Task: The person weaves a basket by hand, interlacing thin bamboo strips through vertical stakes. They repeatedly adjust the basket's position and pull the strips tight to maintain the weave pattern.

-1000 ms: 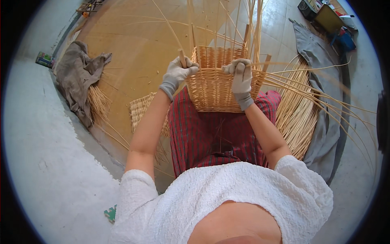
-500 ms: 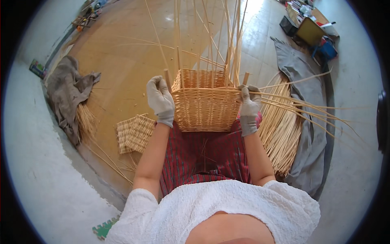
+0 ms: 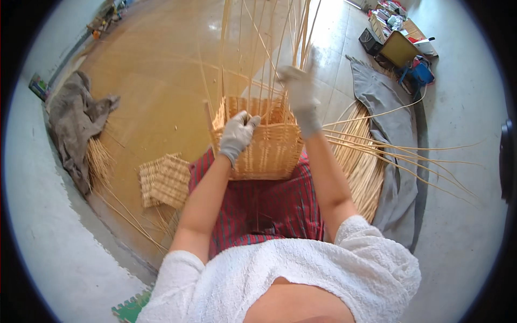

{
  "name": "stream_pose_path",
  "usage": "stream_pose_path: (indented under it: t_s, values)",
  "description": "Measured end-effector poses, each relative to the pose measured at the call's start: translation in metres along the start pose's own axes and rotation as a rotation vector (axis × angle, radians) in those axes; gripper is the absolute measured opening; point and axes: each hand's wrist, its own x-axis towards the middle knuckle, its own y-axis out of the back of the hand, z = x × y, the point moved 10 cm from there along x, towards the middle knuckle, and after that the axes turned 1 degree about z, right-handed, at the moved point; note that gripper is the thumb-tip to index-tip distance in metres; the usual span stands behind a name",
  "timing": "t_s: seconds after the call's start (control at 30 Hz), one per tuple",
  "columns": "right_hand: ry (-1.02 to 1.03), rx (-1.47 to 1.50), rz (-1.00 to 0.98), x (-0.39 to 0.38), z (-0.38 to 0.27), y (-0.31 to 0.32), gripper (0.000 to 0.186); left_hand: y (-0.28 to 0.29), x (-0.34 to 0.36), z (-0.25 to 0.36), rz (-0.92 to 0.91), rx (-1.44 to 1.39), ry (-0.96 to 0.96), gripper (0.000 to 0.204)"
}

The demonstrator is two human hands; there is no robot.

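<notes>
- One basket [image 3: 269, 153] sat over the lap [image 3: 258, 207], canes [image 3: 223, 48] upright.
- Left hand [image 3: 238, 132]: fingers appeared clamped on front rim [image 3: 283, 126].
- Right hand [image 3: 299, 94] blurred above right corner; finger state could not be told.
- Judged best: steady rim, canes straight, even pull.

The basket [image 3: 267, 156] sits between panels [image 3: 171, 184] and canes [image 3: 360, 171].
</notes>
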Motion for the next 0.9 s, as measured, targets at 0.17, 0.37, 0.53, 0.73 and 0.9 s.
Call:
stream_pose_path:
  t_s: [0.17, 0.37, 0.53, 0.73, 0.9]
  values:
    - [-0.356, 0.139, 0.454, -0.157, -0.001, 0.088, 0.027, 0.018, -0.002, 0.017, 0.19, 0.101, -0.221, 0.022]
    - [-0.788, -0.101, 0.576, -0.195, -0.028, 0.151, 0.024, -0.033, -0.021, 0.096, 0.149, 0.304, -0.476, 0.033]
    - [-0.141, -0.648, 0.161, -0.042, -0.07, 0.077, 0.033, -0.09, 0.02, 0.028, 0.023, 0.28, -0.548, 0.018]
    - [-0.139, -1.625, 0.147, -0.041, -0.021, 0.11, 0.037, -0.11, -0.008, 0.05, -0.303, 0.051, 0.075, 0.011]
    - [-0.083, -1.065, 0.076, -0.125, -0.072, 0.063, 0.036, -0.038, -0.044, 0.059, -0.028, -0.326, -0.3, 0.029]
